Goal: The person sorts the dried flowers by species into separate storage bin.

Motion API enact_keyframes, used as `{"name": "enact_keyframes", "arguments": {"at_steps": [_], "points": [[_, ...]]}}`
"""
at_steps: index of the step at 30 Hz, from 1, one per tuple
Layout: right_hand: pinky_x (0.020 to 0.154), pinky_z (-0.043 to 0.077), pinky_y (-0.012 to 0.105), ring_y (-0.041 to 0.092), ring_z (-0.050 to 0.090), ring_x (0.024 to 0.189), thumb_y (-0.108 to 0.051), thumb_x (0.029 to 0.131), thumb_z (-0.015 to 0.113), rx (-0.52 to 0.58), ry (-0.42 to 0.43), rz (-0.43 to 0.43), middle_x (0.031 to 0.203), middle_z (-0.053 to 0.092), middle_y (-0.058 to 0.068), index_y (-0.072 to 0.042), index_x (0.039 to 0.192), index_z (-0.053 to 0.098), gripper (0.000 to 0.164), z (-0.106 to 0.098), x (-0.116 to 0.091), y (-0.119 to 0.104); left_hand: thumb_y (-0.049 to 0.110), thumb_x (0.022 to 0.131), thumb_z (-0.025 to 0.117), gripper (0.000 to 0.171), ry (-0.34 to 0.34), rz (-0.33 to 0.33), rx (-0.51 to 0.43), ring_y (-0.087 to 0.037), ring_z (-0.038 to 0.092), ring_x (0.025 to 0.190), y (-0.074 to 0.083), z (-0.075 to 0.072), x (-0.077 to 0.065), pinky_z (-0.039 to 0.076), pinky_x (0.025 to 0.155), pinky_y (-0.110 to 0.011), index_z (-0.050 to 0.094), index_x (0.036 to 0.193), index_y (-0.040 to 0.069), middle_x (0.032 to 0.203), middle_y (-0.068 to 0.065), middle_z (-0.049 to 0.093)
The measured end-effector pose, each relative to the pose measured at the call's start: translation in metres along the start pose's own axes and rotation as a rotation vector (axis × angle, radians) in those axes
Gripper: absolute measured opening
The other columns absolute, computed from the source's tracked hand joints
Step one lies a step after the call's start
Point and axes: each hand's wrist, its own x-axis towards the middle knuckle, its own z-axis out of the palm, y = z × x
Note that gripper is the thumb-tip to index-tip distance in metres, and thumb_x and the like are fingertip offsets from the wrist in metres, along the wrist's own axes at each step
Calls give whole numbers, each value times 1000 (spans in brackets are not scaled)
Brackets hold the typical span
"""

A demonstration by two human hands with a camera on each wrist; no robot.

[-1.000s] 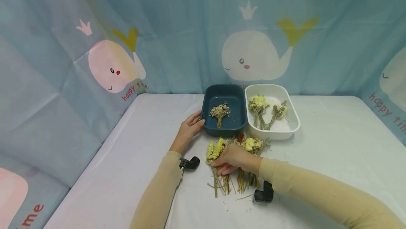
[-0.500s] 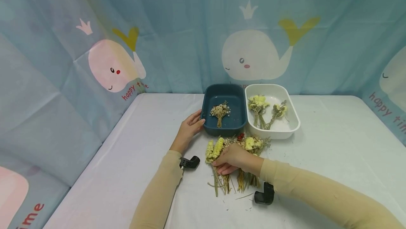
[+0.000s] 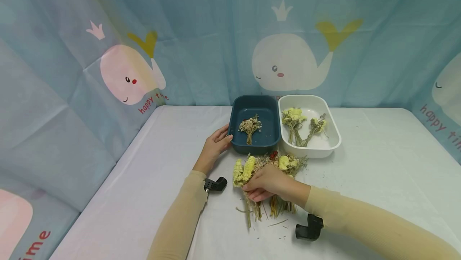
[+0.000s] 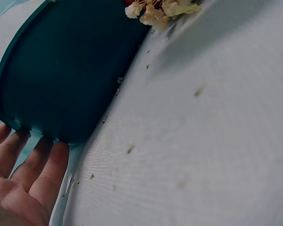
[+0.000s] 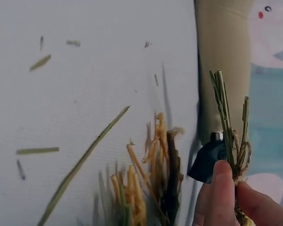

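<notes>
Drawn slightly back and rightward since the earlier frame, the right hand [image 3: 270, 182] is seen with its grip clamped on a yellow dried-flower bunch [image 3: 248, 168] at the left end of the row on the desk [image 3: 173, 144], its lifting apparently just begun. Against the dark blue tray [image 3: 253, 149], the left hand [image 3: 213, 149] is rested, fingers uncurled.

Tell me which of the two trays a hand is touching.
The dark blue tray, on the left: the left hand touches its left side. The white tray beside it has no hand on it.
</notes>
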Motion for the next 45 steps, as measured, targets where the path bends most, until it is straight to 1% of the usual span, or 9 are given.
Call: {"name": "enact_keyframes", "arguments": {"at_steps": [5,12,18,23,27,31,37,40,45], "points": [[63,61,25,7,69,62,-13,88,73,0,-28,-37,74,74,4,8,102,75,26,-6,-12,-7,29,96,68,57,-2,-8,-4,-21,54,135,0,-2,0,47,110,-40,46,149,24,153,-2,48],[67,62,28,9,72,68,-15,87,75,14,-17,-63,80,76,6,7,106,75,29,-16,-24,-18,30,96,68,58,2,-18,-2,-22,55,134,-1,-4,-2,48,110,-39,47,149,25,153,-1,49],[68,62,28,9,73,69,-16,87,76,-4,-4,-92,79,76,4,8,105,74,30,-31,-31,-24,28,96,67,56,15,-22,6,-21,56,133,-1,-2,-2,49,108,-37,48,148,25,153,-2,49],[70,62,28,9,73,69,-18,89,75,-12,-14,-96,79,75,3,10,109,71,35,-45,-35,-27,30,96,68,56,16,-25,12,-19,55,134,0,-1,-1,49,108,-36,48,148,26,153,-1,49],[73,63,30,10,73,71,-18,89,74,-13,-15,-116,82,76,4,12,112,69,38,-56,-38,-28,30,96,68,57,13,-16,9,-21,54,134,1,-1,-1,49,109,-36,47,149,25,153,-2,48],[74,63,30,10,74,72,-18,89,74,-32,5,-123,83,76,5,12,113,69,39,-66,-39,-28,30,96,68,56,18,-17,11,-20,54,135,1,-2,-2,48,109,-36,48,149,25,153,-1,49],[73,62,28,9,73,75,-18,91,72,-75,60,-141,83,77,3,12,114,69,38,-85,-41,-29,31,96,68,57,13,-13,10,-19,55,134,2,-1,-2,49,109,-35,48,149,25,153,-1,49],[75,62,28,10,73,78,-18,92,72,-80,84,-143,85,77,3,12,116,68,39,-95,-40,-30,31,96,68,56,12,-14,2,-19,55,134,2,-1,-1,49,108,-35,48,148,25,153,-1,49],[78,62,28,10,73,81,-18,92,72,-81,104,-137,90,77,5,13,120,66,42,-109,-36,-30,30,96,68,56,9,-26,-4,-19,54,135,2,-1,0,49,108,-36,47,148,25,153,0,49]]}}
